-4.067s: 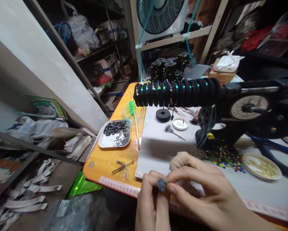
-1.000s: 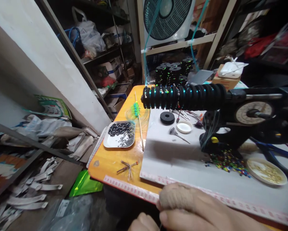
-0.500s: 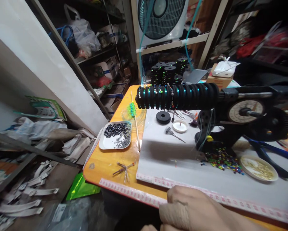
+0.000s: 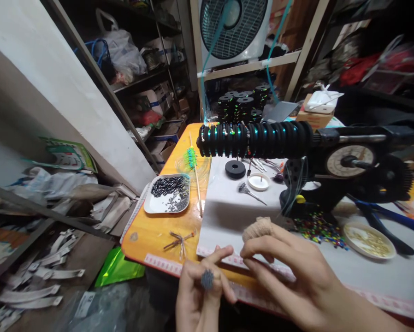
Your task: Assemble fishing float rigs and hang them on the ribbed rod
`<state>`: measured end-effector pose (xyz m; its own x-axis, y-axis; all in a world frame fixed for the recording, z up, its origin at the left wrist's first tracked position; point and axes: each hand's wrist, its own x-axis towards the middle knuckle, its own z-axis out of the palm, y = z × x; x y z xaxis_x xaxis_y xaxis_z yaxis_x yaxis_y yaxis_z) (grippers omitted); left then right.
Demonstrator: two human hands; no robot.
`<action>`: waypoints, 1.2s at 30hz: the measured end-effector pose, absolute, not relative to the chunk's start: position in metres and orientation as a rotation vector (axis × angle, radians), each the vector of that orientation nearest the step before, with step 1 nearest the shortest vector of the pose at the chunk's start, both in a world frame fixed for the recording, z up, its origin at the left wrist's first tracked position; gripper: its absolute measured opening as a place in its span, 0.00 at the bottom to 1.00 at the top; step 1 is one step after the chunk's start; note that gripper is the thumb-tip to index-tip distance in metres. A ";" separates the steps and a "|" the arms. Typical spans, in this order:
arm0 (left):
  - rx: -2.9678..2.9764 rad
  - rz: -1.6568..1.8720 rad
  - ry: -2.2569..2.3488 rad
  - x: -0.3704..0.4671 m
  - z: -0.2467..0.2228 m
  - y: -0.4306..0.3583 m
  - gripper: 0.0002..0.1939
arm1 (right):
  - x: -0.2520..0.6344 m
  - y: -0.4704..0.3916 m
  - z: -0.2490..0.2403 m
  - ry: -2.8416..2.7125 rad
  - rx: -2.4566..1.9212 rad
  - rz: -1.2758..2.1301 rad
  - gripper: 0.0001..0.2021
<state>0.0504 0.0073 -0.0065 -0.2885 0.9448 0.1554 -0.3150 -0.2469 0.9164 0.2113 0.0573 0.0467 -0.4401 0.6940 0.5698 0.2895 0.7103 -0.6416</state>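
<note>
My left hand [image 4: 202,290] is at the front edge of the table, its fingers curled around a small bundle with a dark grey, bristly round end [image 4: 207,279]. Just to its right is my right hand [image 4: 293,265], over the white sheet, with tape wrapped around one finger [image 4: 258,229]. Its thumb and index finger come together near my left fingertips; anything between them is too small to make out. Beyond the hands, a black winding machine carries a row of black spools [image 4: 255,138] with blue-green line and small beads on them.
A white tray [image 4: 151,205] of black tubes and grey bits stands at left. Mixed coloured beads [image 4: 321,230] lie by the machine's base, beside a dish [image 4: 388,251] of gold pieces and blue-handled pliers [image 4: 376,221]. A pink measuring tape [image 4: 165,263] runs along the front edge.
My left hand has come up into clear view with the grey bundle. My right hand has risen from the bottom edge and turned, so its fingers now show.
</note>
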 end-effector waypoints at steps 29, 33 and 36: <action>1.033 1.376 1.329 0.062 -0.009 0.005 0.05 | 0.209 0.055 0.047 -1.981 -0.904 0.701 0.07; 0.853 1.376 1.213 0.065 -0.008 0.004 0.08 | 0.208 0.055 0.048 -1.952 -0.917 0.720 0.07; 0.668 1.331 1.057 0.068 -0.005 0.005 0.14 | 0.208 0.056 0.048 -1.925 -0.917 0.749 0.08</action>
